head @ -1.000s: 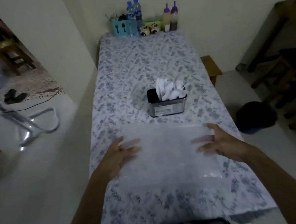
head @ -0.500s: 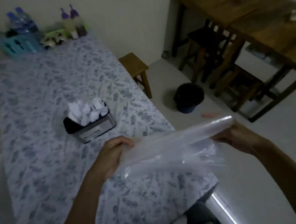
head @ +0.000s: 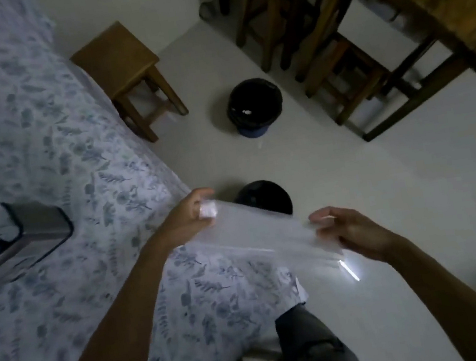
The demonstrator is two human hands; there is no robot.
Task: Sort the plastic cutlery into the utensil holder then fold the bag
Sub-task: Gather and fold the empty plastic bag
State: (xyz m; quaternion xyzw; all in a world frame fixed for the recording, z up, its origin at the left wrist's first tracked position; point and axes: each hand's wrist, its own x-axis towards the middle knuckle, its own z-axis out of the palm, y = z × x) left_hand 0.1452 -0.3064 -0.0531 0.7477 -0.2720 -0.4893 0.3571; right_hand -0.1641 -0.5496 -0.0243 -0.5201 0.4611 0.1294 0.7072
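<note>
Person stretching a clear plastic bag (head: 264, 233) in the air just off the table's (head: 40, 148) right edge, prob. to flatten it for folding.

Left hand (head: 188, 218) pinches one end w/ curled fingers; right hand (head: 351, 233) grips the other. Utensil holder (head: 27, 235) sits at the table's left side, cutlery barely visible.

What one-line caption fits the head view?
Both hands, left and right, hold the clear bag stretched past the table edge.
</note>
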